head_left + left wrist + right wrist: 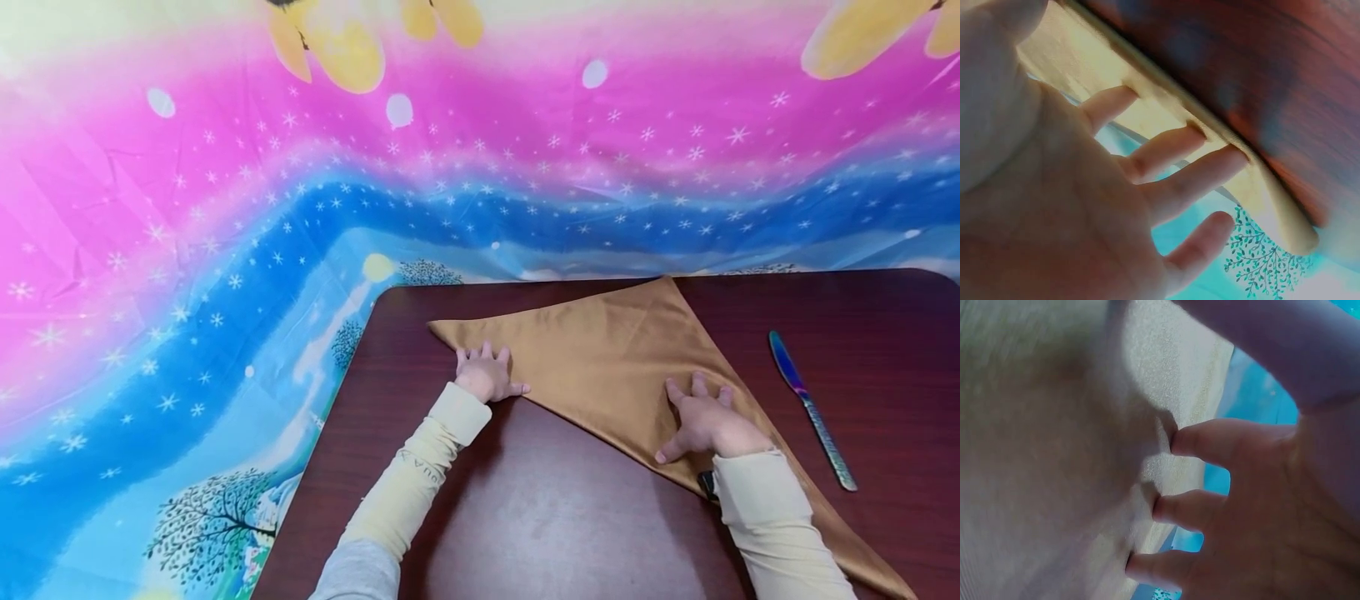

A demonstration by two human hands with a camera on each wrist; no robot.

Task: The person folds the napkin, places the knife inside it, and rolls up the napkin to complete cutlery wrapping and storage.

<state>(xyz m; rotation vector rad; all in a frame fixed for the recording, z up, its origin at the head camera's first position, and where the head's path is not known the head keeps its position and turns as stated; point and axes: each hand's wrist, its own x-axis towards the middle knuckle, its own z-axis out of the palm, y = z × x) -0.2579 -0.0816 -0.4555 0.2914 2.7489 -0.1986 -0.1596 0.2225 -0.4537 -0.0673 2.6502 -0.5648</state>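
Note:
A golden-brown satin cloth, folded into a triangle, lies on the dark wooden table. Near its left corner my left hand rests with spread fingers, the thumb along the front edge. The left wrist view shows those fingertips pressing on the cloth close to its folded edge. My right hand is spread over the cloth's right part, where small creases show by the thumb. In the right wrist view its fingertips touch the cloth, and the palm is raised above it.
A table knife with an iridescent blade and patterned handle lies on the table, right of the cloth. Behind and left of the table hangs a printed pink and blue backdrop with snowflakes and trees.

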